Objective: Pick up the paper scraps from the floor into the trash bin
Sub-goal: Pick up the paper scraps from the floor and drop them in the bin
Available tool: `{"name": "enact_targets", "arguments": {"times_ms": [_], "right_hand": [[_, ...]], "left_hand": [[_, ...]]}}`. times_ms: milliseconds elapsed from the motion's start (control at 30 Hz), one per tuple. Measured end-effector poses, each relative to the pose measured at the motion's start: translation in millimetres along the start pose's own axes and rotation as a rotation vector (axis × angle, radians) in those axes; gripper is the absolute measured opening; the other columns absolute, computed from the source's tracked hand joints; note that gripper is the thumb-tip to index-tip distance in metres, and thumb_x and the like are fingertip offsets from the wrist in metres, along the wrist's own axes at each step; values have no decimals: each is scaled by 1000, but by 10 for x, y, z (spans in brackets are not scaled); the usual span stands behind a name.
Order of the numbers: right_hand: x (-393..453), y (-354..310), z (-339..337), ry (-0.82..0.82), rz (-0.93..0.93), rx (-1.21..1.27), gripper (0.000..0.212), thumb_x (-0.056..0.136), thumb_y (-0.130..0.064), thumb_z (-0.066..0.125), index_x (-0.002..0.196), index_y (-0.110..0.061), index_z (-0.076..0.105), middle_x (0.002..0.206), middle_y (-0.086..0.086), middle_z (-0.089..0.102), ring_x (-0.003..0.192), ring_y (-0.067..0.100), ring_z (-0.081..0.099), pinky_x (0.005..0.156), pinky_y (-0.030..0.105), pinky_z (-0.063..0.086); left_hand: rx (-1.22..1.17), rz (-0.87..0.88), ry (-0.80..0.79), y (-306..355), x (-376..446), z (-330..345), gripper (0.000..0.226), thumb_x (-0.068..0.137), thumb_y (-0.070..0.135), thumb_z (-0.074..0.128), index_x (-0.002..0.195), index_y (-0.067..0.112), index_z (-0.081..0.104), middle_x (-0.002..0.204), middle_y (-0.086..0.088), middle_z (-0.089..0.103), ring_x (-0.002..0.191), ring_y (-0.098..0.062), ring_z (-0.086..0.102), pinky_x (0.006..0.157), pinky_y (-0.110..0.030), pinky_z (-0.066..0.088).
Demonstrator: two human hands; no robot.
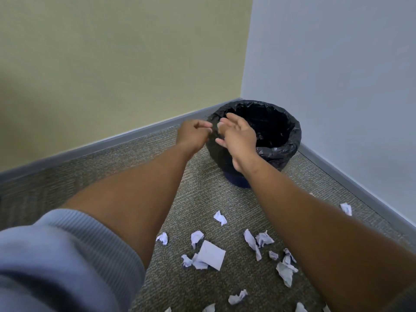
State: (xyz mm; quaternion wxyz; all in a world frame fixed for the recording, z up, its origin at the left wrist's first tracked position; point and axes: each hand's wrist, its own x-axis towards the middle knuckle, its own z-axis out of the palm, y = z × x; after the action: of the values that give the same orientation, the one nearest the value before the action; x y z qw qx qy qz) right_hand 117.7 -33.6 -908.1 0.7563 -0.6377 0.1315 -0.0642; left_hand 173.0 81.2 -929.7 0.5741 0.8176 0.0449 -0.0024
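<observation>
More than a dozen crumpled paper scraps [211, 255] lie strewn across the grey-brown carpet [139, 158] in front of a corner trash bin [281, 152], as a person reaches both bare arms toward its near rim. The right hand [237, 140] hangs over the edge of the bin with fingers spread and loose, gripping nothing that can be seen. The left hand [192, 134], just beside it and outside the rim, has its fingers drawn in; motion blur makes it impossible to say whether it pinches a bit of paper or is merely curled.

The job looks to be at an early or middle stage. The bin's black plastic liner [290, 136] is dark inside, and any paper already dropped there cannot be made out. Most of the visible litter is still on the floor: a flat folded piece among smaller wads near the middle, a cluster of twisted strips [286, 270] under the right forearm, one stray scrap [346, 208] close to the right-hand baseboard [351, 181], and more along the bottom edge of the view.

The bin stands where a pale yellow-green wall [112, 59] meets a light blue-grey wall [337, 70], both trimmed with grey baseboard. A blue-grey ribbed sleeve [56, 255] is pushed up the left arm.
</observation>
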Motion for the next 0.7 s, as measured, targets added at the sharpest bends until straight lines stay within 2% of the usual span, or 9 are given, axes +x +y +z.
{"name": "enact_targets", "arguments": {"times_ms": [167, 267, 333, 400, 467, 533, 600, 633, 700], "right_hand": [[-112, 271, 124, -134, -7, -166, 35, 89, -7, 62, 122, -14, 60, 108, -2, 66, 99, 13, 65, 78, 27, 59], [-201, 519, 124, -234, 101, -233, 35, 87, -11, 67, 122, -13, 60, 110, 0, 66, 90, 7, 64, 61, 15, 54], [-237, 749, 83, -269, 131, -418, 40, 83, -24, 72, 121, -18, 60, 119, 2, 65, 103, 13, 63, 81, 26, 57], [-312, 961, 12, -299, 139, -617, 50, 81, -34, 73, 126, -19, 59, 129, 4, 61, 115, 19, 59, 99, 37, 49], [-394, 1178, -71, -309, 136, -781, 59, 79, -43, 73, 130, -19, 56, 136, 5, 55, 120, 22, 55, 101, 39, 46], [-462, 1386, -156, -328, 135, -976, 68, 75, -54, 70, 133, -21, 54, 142, 6, 47, 128, 25, 47, 103, 41, 43], [-506, 1560, -217, -376, 146, -1168, 82, 72, -64, 67, 139, -22, 47, 151, 8, 35, 139, 30, 32, 110, 45, 36], [-525, 1622, -238, -397, 157, -1243, 88, 71, -68, 65, 142, -23, 41, 155, 10, 28, 143, 32, 24, 113, 48, 31], [-560, 1723, -264, -416, 180, -1324, 96, 70, -71, 63, 147, -23, 33, 160, 10, 16, 147, 34, 9, 116, 51, 23]], "left_hand": [[127, -69, -24, -468, -257, -78, 15, 89, 14, 67, 77, 23, 64, 85, -2, 69, 71, -14, 61, 71, -29, 52], [317, -222, -191, -828, -376, -91, 10, 89, 18, 69, 81, 17, 62, 84, -3, 66, 72, -14, 58, 71, -27, 49], [502, -302, -343, -1119, -471, -128, 12, 86, 23, 72, 90, 15, 63, 92, -4, 67, 81, -17, 61, 78, -28, 50], [690, -345, -474, -1374, -607, -197, 23, 86, 29, 72, 102, 15, 68, 105, -6, 70, 97, -21, 65, 93, -31, 50], [957, -366, -581, -1571, -747, -253, 39, 85, 43, 65, 115, 19, 67, 122, -8, 66, 116, -26, 60, 103, -36, 46], [1176, -403, -652, -1800, -823, -296, 65, 75, 64, 59, 129, 29, 59, 140, -7, 53, 132, -33, 46, 110, -41, 38], [1211, -479, -650, -2003, -885, -350, 96, 49, 79, 63, 135, 37, 52, 150, -9, 40, 140, -40, 31, 115, -45, 30], [1185, -508, -626, -2016, -942, -375, 104, 41, 78, 69, 135, 38, 51, 152, -12, 35, 141, -41, 26, 116, -45, 28], [1090, -542, -564, -1991, -1067, -439, 105, 47, 62, 85, 139, 33, 45, 152, -16, 24, 142, -41, 25, 115, -45, 32]]}}
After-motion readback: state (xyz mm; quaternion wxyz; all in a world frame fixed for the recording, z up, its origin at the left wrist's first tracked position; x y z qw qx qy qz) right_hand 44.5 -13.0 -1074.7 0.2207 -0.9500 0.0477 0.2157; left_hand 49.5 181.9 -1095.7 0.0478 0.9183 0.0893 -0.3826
